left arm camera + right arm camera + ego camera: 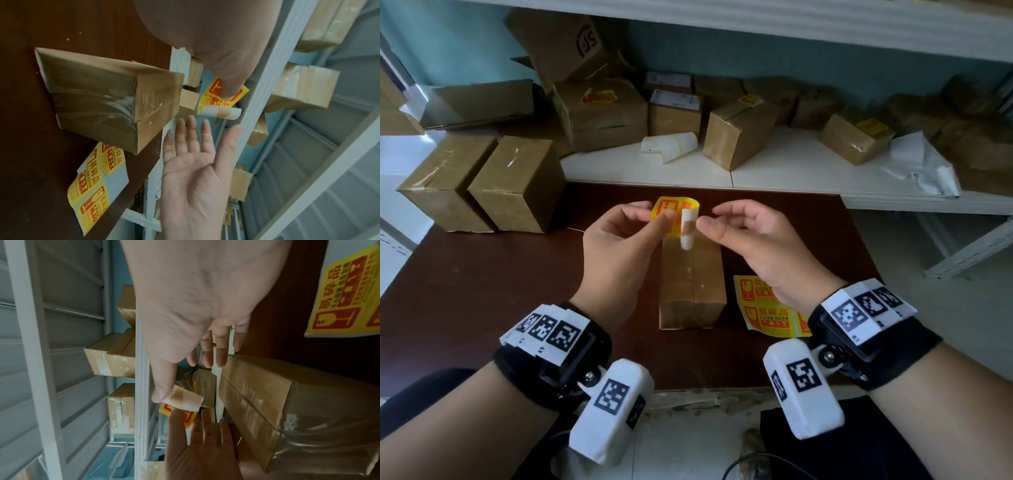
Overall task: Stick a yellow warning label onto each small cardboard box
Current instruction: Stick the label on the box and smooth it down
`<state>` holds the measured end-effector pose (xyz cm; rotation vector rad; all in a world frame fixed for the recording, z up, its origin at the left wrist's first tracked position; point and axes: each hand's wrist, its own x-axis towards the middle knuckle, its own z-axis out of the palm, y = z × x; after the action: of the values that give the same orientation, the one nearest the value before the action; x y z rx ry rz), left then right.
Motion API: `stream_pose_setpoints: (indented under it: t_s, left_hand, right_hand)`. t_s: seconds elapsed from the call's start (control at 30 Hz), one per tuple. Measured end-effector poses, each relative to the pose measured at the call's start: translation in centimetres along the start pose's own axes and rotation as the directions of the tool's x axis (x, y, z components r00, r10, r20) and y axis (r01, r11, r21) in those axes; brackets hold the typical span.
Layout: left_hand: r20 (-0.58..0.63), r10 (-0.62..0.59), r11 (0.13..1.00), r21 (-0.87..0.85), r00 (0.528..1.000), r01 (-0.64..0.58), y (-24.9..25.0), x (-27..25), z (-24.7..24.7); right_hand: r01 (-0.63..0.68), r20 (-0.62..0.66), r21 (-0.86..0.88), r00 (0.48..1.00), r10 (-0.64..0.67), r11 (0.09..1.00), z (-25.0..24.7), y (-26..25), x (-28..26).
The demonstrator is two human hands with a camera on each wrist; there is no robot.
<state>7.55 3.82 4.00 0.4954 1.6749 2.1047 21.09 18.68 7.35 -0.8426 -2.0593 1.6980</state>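
Note:
A yellow warning label (666, 205) is pinched between the thumb and forefinger of my left hand (666, 214), above the far end of a small taped cardboard box (691, 284) on the dark brown table (482, 291). The label curls so that its white back (687, 231) shows. My right hand (710, 217) hovers beside it with relaxed, spread fingers. In the right wrist view its thumb (162, 391) touches the curled edge of the label (183, 400). A sheet of further yellow labels (763, 310) lies right of the box.
Two plain cardboard boxes (482, 185) stand at the table's far left. Behind is a white shelf (774, 171) with several boxes, some bearing yellow labels (599, 97), plus curled backing paper (671, 145) and a white bag (921, 164).

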Motion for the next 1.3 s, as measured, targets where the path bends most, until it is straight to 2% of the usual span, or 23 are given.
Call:
stream_pose_setpoints:
  t_s: [0.17,0.33,0.5,0.7,0.87,1.1,1.3]
  left_hand:
    - [0.043,0.139,0.988,0.063,0.989,-0.141,-1.0,0.0,0.1]
    - [0.017,0.192,0.979,0.060,0.981,-0.192,-1.4,-0.4,0.2]
    - [0.040,0.140,0.989,0.043,0.989,-0.142,-1.2,-0.1,0.1]
    - [0.045,0.130,0.990,0.050,0.990,-0.132,-1.2,0.1,0.0]
    - [0.041,0.073,0.996,0.042,0.996,-0.075,-1.0,0.2,-0.1]
    - [0.010,-0.081,0.997,0.002,0.997,0.081,-1.4,1.1,0.0]
    - [-0.001,-0.199,0.978,0.058,0.980,0.199,-1.7,1.2,-0.1]
  right_hand:
    - [0.076,0.041,-0.051,0.996,-0.074,0.996,0.3,0.0,0.0]
    - [0.124,-0.004,-0.061,0.992,-0.125,0.990,0.4,0.3,0.2]
    - [0.097,-0.091,-0.105,0.990,-0.107,0.990,0.2,1.2,1.0]
    - [0.028,-0.119,0.073,0.993,-0.019,0.997,0.1,1.2,1.2]
    - [0.005,-0.170,0.047,0.985,0.003,0.999,-0.3,1.4,1.7]
    - [-0.011,-0.151,-0.017,0.988,0.008,1.000,-0.4,1.7,2.1]
    - [-0.027,-0.128,-0.123,0.992,0.011,0.992,-0.5,2.0,2.5]
